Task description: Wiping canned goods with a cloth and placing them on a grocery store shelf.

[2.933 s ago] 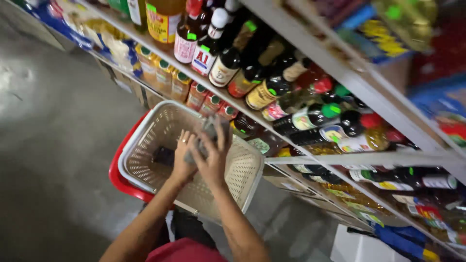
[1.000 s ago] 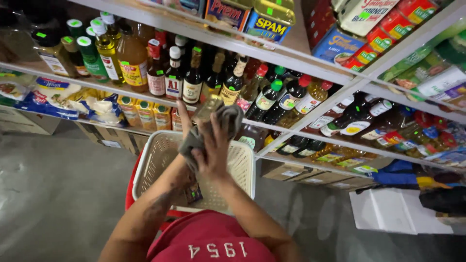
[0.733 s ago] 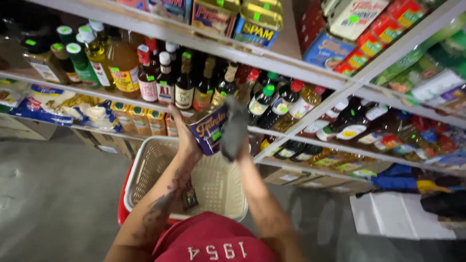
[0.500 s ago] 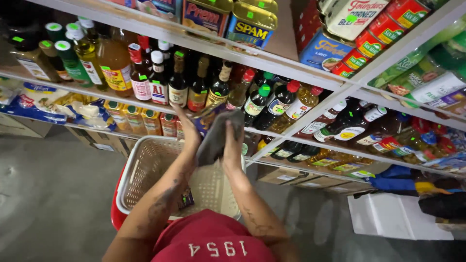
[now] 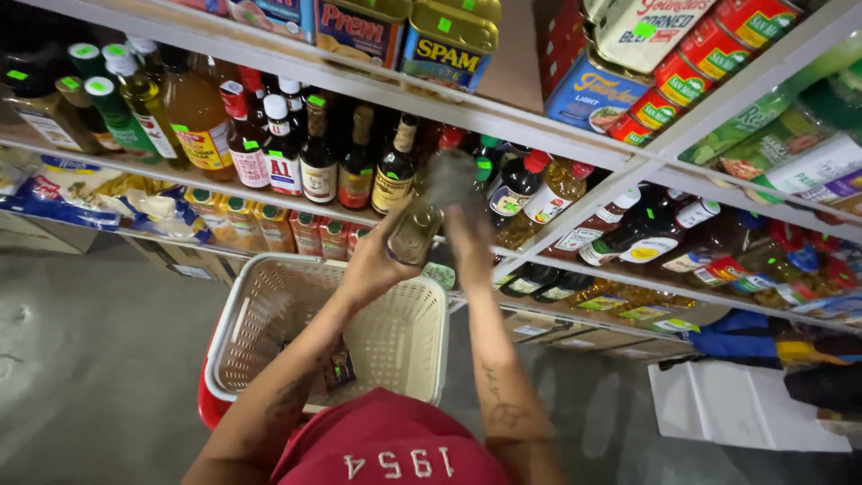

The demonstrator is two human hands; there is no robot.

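Both my hands are raised in front of the middle shelf of sauce bottles (image 5: 395,171). My left hand (image 5: 373,265) grips a small round tin (image 5: 415,235) tipped on its side, its shiny end facing me. My right hand (image 5: 471,244) presses a grey cloth (image 5: 449,180) against the tin's upper side; the cloth is motion-blurred. Below my arms sits a beige mesh shopping basket (image 5: 269,287) over a red one, with one small dark packet (image 5: 339,368) lying in it.
Shelves run across the view: canned meat tins (image 5: 449,40) on top, dark and amber bottles (image 5: 197,117) in the middle, packets (image 5: 81,193) and small jars lower left. Grey floor at left. White flat sheet (image 5: 745,409) on the floor at right. My red cap brim (image 5: 386,449) fills the bottom.
My hands with the tin and cloth have risen from over the basket to shelf height. The tin has turned so its end faces me, and the cloth has shifted on it.
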